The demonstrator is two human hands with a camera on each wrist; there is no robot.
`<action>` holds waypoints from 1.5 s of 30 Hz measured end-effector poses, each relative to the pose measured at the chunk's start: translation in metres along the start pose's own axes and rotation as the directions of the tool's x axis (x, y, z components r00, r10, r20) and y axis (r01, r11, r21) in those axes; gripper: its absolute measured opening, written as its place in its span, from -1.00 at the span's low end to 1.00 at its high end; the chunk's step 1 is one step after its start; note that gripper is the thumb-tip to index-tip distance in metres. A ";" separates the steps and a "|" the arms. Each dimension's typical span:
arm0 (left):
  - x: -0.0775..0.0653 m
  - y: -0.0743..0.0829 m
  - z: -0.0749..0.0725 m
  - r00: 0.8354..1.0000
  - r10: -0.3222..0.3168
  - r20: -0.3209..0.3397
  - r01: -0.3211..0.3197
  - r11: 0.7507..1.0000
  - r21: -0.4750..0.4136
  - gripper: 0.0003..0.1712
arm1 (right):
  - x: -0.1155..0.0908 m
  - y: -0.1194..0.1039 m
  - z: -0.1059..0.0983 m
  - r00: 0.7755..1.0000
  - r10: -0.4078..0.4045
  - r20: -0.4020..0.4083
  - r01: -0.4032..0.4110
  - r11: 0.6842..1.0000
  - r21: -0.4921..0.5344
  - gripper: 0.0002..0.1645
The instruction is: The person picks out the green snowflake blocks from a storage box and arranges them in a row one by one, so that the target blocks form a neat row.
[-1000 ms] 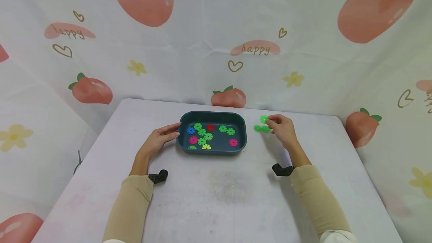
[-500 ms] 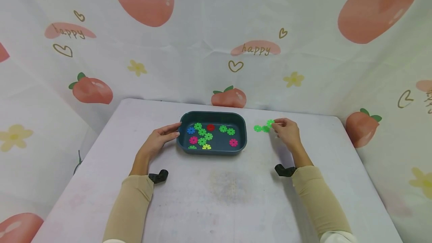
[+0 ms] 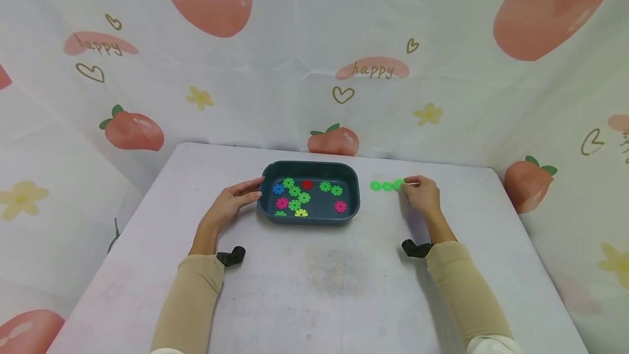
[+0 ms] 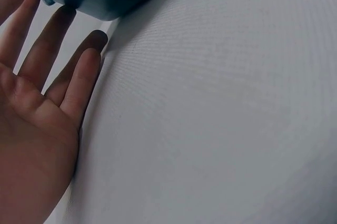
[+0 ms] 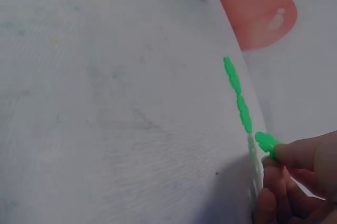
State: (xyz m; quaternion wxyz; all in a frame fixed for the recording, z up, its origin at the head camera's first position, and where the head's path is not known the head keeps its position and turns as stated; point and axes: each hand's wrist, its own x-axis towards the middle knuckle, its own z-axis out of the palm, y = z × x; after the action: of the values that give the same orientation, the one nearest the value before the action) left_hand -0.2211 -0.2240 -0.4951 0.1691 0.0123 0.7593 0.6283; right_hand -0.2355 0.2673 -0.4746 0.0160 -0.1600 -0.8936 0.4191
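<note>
The right grip (image 3: 423,194) was clamped on a green disc (image 3: 399,184), pinched at its edge between thumb and finger. The right wrist view showed that disc tilted and raised off the counter (image 3: 334,299), its shadow falling below. Just left of the right grip, in line with the held piece, two more green discs lay flat: a nearer disc (image 3: 387,186), then a farther disc (image 3: 375,186). That wrist view showed a narrow gap between the held piece and the nearer disc.

The left grip (image 3: 233,201) was apart, its fingers mostly straight and touching the end of a dark teal tray (image 3: 309,220) just to its right. The tray stood between the two grips. Toward the left grip's end lay a blue disc (image 3: 278,189), a pink disc (image 3: 282,203), a yellow disc (image 3: 301,213) and several loose green pieces (image 3: 294,205), with a red disc (image 3: 307,185) slightly farther off. Toward the right grip's end were a second pink disc (image 3: 340,207) and a green pair (image 3: 336,190). Beyond both grips hung a white cloth (image 3: 275,86) printed with peaches, hearts and flowers.
</note>
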 end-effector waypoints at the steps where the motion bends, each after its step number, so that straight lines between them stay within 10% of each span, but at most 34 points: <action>1: 0.000 0.000 0.000 1.000 -0.001 0.000 0.001 1.000 0.000 -0.26 | 0.000 0.001 0.000 1.000 0.001 0.008 -0.001 1.000 -0.007 -0.60; 25: 0.001 -0.001 0.000 1.000 0.009 0.005 -0.009 1.000 -0.009 -0.28 | -0.005 -0.005 0.003 0.995 -0.102 0.013 0.102 0.965 -0.243 -0.54; 45: 0.000 -0.001 -0.001 1.000 0.013 0.012 -0.013 1.000 -0.004 -0.27 | -0.020 -0.040 0.005 0.946 -0.313 0.083 0.301 0.755 -0.583 -0.10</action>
State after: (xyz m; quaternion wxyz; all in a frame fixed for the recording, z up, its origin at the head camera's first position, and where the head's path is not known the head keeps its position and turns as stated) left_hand -0.2210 -0.2248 -0.4956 0.1693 0.0206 0.7568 0.6310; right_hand -0.2281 0.2336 -0.4451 0.0432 -0.0124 -0.9927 0.1117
